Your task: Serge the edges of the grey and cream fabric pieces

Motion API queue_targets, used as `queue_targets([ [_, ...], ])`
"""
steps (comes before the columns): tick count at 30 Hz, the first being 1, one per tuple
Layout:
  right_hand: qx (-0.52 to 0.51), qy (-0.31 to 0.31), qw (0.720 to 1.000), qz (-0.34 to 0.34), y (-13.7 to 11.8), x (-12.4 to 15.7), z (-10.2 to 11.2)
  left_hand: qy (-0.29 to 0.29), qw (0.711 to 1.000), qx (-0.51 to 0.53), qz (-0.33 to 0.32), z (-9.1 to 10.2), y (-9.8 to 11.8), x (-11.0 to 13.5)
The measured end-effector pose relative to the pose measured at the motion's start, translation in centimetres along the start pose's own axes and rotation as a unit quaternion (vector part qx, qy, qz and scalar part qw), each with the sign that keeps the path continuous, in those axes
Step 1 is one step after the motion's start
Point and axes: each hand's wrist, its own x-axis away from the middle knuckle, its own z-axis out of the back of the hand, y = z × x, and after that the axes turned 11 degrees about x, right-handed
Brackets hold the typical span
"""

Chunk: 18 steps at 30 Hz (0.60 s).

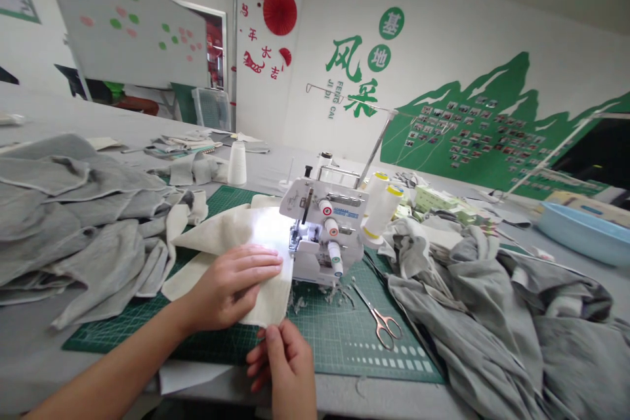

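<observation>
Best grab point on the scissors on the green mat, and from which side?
Take the scissors by their finger loops, from above on the near side. They appear to lie flat on the cutting mat, blades toward the overlock machine, so the loops are the end away from the points. The right hand is nearest, though it pinches cream fabric. Grey fabric lies close beyond the loops.

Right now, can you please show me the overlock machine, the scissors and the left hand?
Overlock machine (315,256), head view, white front casing.
Scissors (375,317), head view, near the pivot.
Left hand (231,285), head view, back of hand.
</observation>
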Motion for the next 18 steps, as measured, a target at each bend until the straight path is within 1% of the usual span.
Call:
queue_targets([
  [4,0.009,-0.003,1.0,-0.007,-1.3,-0.1,-0.1,-0.011,1.0,-0.008,-0.005,0.0,-0.2,0.2],
  [8,0.015,-0.009,1.0,-0.002,-2.5,-0.4,-0.3,-0.022,0.999,-0.021,-0.03,0.0,-0.3,0.1],
  [13,0.012,0.003,1.0,0.025,-2.9,-1.2,-0.4,-0.012,0.998,-0.032,-0.052,0.1,0.1,-0.1],
  [18,0.01,0.002,0.999,0.052,-3.1,-1.7,-0.5,-0.01,0.998,-0.028,-0.046,0.1,0.4,-0.2],
])
